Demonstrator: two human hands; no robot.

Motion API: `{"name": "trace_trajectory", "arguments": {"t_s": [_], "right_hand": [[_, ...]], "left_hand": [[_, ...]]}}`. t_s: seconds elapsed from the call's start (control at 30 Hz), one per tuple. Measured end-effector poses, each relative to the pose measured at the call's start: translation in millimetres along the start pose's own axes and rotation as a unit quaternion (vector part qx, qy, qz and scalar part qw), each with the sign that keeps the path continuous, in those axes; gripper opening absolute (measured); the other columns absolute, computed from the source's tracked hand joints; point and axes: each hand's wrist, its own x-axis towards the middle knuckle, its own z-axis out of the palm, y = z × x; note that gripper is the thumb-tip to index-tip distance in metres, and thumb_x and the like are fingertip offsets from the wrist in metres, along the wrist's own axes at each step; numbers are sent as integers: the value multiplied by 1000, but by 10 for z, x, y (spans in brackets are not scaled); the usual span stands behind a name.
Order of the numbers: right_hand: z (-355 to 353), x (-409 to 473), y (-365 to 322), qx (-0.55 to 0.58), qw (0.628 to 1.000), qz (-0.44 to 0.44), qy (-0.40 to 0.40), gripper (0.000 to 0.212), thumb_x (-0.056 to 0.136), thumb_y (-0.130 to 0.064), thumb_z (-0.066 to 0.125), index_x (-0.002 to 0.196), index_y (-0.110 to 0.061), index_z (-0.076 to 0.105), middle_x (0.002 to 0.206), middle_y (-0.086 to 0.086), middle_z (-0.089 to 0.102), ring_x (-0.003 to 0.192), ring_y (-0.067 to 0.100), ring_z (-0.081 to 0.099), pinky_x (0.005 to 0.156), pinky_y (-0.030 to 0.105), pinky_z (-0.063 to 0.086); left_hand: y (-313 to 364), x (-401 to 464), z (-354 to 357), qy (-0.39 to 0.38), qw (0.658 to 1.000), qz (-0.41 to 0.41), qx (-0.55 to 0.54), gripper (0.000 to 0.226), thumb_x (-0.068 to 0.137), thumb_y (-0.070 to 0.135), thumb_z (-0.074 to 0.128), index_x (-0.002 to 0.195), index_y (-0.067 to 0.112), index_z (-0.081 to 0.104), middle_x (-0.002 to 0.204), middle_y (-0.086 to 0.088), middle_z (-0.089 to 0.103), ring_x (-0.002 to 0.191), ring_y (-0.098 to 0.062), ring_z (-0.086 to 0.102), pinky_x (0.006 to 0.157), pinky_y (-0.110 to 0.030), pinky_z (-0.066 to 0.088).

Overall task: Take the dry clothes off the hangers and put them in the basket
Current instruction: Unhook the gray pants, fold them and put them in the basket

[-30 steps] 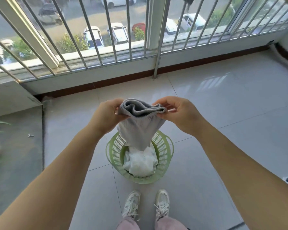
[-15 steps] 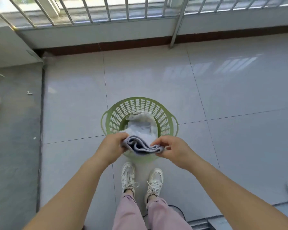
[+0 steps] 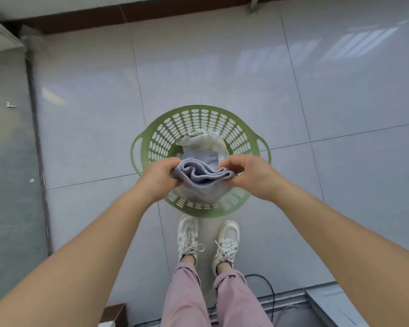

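Change: since a moment ago the folded grey garment [image 3: 202, 177] has come lower, its hanging part now inside the basket [image 3: 200, 119]; view tilted further down.
Left hand [image 3: 159, 179]: fingers curled, pinching the garment's left end.
Right hand [image 3: 248, 174]: fingers curled, pinching the right end.
Garment: bunched folds held between both hands over the basket's near half.
Basket: green, round, perforated, two handles, on the tiled floor [image 3: 340, 114].
Contents: white clothes [image 3: 202, 139] at the bottom, towards the far side.
Near: white sneakers [image 3: 188, 234] just behind the basket.
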Motion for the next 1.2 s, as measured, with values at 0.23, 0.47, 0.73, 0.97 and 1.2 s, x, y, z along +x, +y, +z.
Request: {"name": "trace_trajectory", "arguments": {"t_s": [0.23,0.47,0.73,0.97,1.2], "right_hand": [[-422,455,-437,-12,988,-99,120,24,79,6,63,96,-10,68,84,0,63,77,9,56,73,13,47],[-576,667,-636,-29,964,-175,196,25,79,6,60,98,-7,69,86,-1,64,74,2,56,72,14,46],[-124,1130,142,-36,976,-127,175,25,80,5,64,98,-11,70,94,0,65,89,12,57,79,12,44],[324,1637,946,-70,987,-66,127,27,83,3,60,99,-16,69,99,-2,64,91,10,53,75,13,36],[666,1837,1479,-55,998,-6,26,20,84,-4,63,98,-17,68,95,1,67,85,11,56,77,16,46]], "left_hand": [[286,479,-533,110,991,74,-35,20,77,11,69,96,4,66,95,-17,66,94,-32,60,86,-43,49],[386,717,-757,184,973,124,-70,28,72,25,63,93,6,65,92,-18,65,90,-35,59,84,-51,49],[-179,1119,-134,167,982,89,-18,13,80,8,67,92,6,65,90,-14,66,89,-32,59,82,-43,49],[-764,1522,520,119,991,55,11,9,83,4,63,91,7,64,84,-5,59,82,-21,50,64,-23,29],[-1229,1687,928,1,997,5,80,7,82,9,65,87,12,62,86,-7,62,82,-22,53,65,-27,34]]}}
